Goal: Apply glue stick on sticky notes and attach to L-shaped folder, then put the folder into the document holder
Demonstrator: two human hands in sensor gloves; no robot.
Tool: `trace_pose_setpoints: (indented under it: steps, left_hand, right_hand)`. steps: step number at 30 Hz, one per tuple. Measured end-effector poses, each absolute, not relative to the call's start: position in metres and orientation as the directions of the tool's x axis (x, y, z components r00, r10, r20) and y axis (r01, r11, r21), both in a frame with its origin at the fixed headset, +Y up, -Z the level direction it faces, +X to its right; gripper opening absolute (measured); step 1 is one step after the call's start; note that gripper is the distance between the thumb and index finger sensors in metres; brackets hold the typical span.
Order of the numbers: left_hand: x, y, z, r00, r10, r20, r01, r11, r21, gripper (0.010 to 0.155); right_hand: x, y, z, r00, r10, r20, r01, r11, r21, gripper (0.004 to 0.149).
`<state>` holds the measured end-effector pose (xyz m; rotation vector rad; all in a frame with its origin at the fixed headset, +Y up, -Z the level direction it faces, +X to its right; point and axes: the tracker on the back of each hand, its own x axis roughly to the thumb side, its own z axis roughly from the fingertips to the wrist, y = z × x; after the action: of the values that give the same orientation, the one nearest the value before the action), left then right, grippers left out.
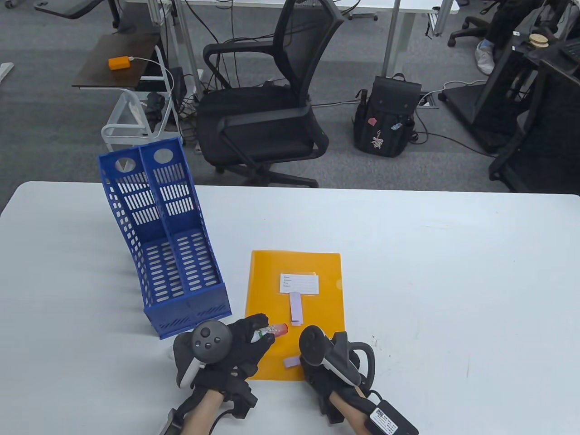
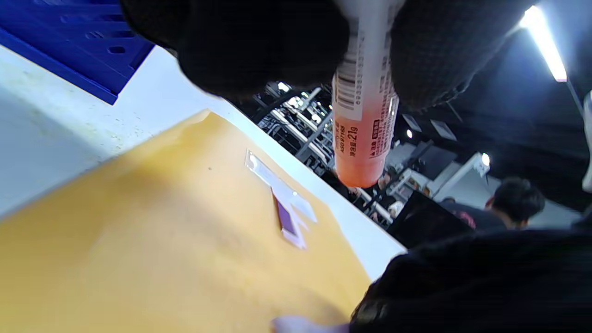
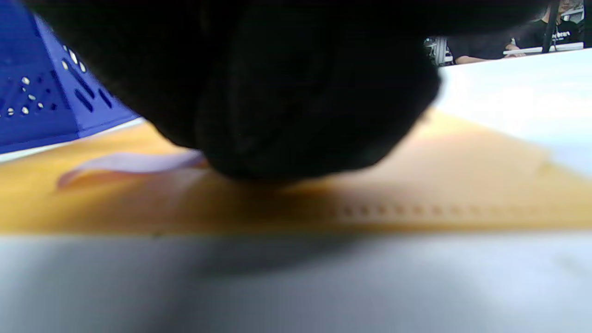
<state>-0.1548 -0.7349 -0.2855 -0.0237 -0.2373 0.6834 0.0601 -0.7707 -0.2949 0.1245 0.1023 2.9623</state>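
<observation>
Looking down steeply from above onto the table (image 1: 408,253); peering from each wrist, close and low over the orange folder (image 2: 152,240), facing the far edge; sharing that folder and the blue document holder (image 3: 41,106)

Bright, even table view; blurred, shadowed wrist views.

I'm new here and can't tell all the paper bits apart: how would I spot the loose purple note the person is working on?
Start at the flat orange plastic folder on the white table, beside the blue perforated document holder. At the folder's near edge, just left of the right hand, lies a small pale purple sticky note. Unlike the purple strip hanging under the white label, it lies alone, one end curling up.
</observation>
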Motion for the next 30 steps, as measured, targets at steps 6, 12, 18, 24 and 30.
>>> trace_pose_setpoints:
  steps: [6,12,18,24,30]
  left_hand:
    - [-0.119,-0.732,-0.284,0.854,0.429,0.296,-0.418,0.903,-0.100,0.047]
    - [-0.095,-0.735,-0.287,0.890,0.309,0.336,-0.289,0.951,-0.108,0.044]
    - [-0.083,-0.739,-0.291,0.907,0.236,0.348,-0.210,0.971,-0.112,0.044]
    - [-0.072,-0.740,-0.288,0.920,0.138,0.368,-0.118,0.990,-0.078,0.044]
    - [-0.068,-0.739,-0.287,0.918,0.094,0.385,-0.074,0.995,-0.066,0.043]
  right_hand:
    - [0.059,-0.773,-0.295,-0.985,0.153,0.073,-0.146,-0.985,0.092,0.041]
    - [0.062,-0.774,-0.297,-0.981,0.189,0.051,-0.182,-0.977,0.113,0.041]
    - [0.067,-0.775,-0.299,-0.973,0.229,0.039,-0.222,-0.966,0.131,0.041]
    - [0.068,-0.775,-0.300,-0.968,0.247,0.043,-0.239,-0.960,0.146,0.040]
    - [0.064,-0.773,-0.297,-0.979,0.189,0.074,-0.180,-0.977,0.118,0.040]
